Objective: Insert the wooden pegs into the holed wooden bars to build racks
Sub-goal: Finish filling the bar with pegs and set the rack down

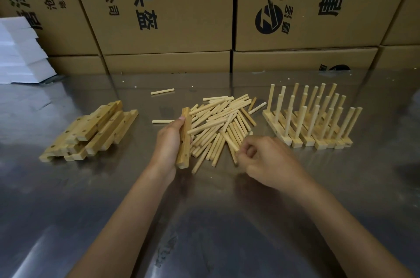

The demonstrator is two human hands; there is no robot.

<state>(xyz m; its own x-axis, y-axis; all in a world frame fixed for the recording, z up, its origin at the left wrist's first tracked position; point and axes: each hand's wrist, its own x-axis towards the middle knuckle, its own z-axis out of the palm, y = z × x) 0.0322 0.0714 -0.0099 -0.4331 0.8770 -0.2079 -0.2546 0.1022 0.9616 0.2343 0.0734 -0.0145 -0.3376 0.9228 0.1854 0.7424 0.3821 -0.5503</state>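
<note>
Wood bar (184,139) with holes sat gripped in left hand (169,141) beside round pegs (221,123); right hand (264,159) curled, pinching one peg. Racks (311,118) stood right of pegs.

Two bare forearms, no sleeves, watch or rings; left hand (169,141) and right hand (266,159) ungloved, nails short

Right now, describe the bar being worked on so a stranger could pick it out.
On the steel table, between the stack of loose holed bars at left and the pile of pegs, the left hand grips one holed wooden bar. Unlike the others, it is held up and has no pegs.
</note>
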